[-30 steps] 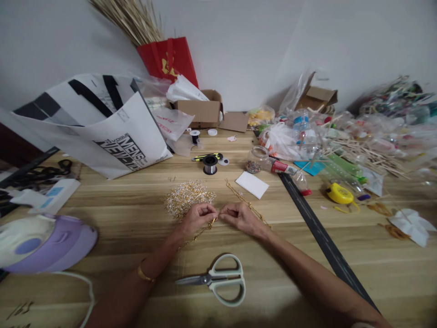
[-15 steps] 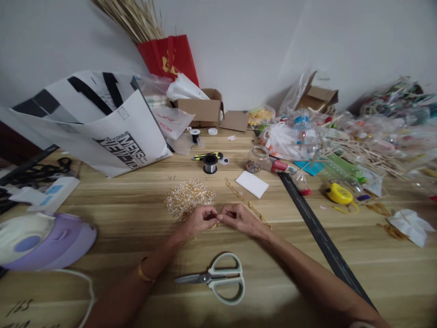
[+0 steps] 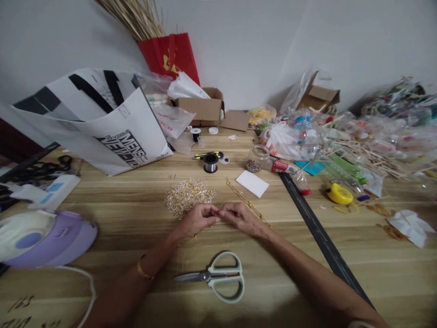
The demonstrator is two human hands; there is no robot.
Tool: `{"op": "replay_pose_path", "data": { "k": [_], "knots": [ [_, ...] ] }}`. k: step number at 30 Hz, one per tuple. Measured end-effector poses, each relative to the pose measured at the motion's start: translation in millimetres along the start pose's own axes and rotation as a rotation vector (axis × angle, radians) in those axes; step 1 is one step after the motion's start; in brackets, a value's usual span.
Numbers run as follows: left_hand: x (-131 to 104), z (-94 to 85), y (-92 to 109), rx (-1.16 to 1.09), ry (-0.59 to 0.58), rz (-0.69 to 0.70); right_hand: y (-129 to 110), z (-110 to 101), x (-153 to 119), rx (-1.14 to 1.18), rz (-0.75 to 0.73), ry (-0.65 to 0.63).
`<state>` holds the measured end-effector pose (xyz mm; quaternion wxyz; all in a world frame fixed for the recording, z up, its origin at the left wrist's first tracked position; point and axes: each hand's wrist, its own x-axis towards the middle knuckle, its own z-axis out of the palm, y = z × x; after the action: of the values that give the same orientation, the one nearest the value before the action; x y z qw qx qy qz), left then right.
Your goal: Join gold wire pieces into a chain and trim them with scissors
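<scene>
My left hand [image 3: 200,218] and my right hand [image 3: 239,215] meet fingertip to fingertip, just above the table. Both are closed in a pinch. A thin gold chain [image 3: 194,236] trails out from beneath my left hand; the piece between the fingertips is too small and covered to make out. Right behind my left hand lies a heap of small gold and clear beads or links [image 3: 189,195]. A second knotted gold chain [image 3: 248,202] stretches along the table by my right hand. Nearer to me, scissors [image 3: 218,276] with pale handles lie between my forearms.
Behind the heap stand a wire spool [image 3: 210,163], a yellow-black cutter [image 3: 201,156], a white card [image 3: 252,183] and a jar of beads [image 3: 256,159]. A white bag [image 3: 133,136] and a purple appliance [image 3: 64,241] occupy the left. Plastic clutter and a yellow tape measure [image 3: 339,193] fill the right.
My hands have shifted very slightly while staying pinched together. A bit of gold that showed below the fingertips is now out of sight, and more chain shows under my left hand.
</scene>
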<state>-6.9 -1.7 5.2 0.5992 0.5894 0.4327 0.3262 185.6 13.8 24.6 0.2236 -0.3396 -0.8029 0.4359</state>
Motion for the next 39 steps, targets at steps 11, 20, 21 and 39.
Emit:
{"op": "replay_pose_path", "data": {
  "k": [11,20,21,39],
  "knots": [
    [1,-1.4,1,-0.024,-0.032,-0.008,-1,-1,0,0.090,0.027,0.005],
    [-1,-1.4,10,-0.102,-0.051,-0.052,-1,0,0,0.091,0.013,0.012],
    [-1,-1.5,10,-0.101,-0.050,-0.053,-1,0,0,0.092,0.015,0.017],
    [-1,1.8,9,-0.003,-0.040,-0.020,-1,1,1,0.182,0.038,0.064]
  ]
}}
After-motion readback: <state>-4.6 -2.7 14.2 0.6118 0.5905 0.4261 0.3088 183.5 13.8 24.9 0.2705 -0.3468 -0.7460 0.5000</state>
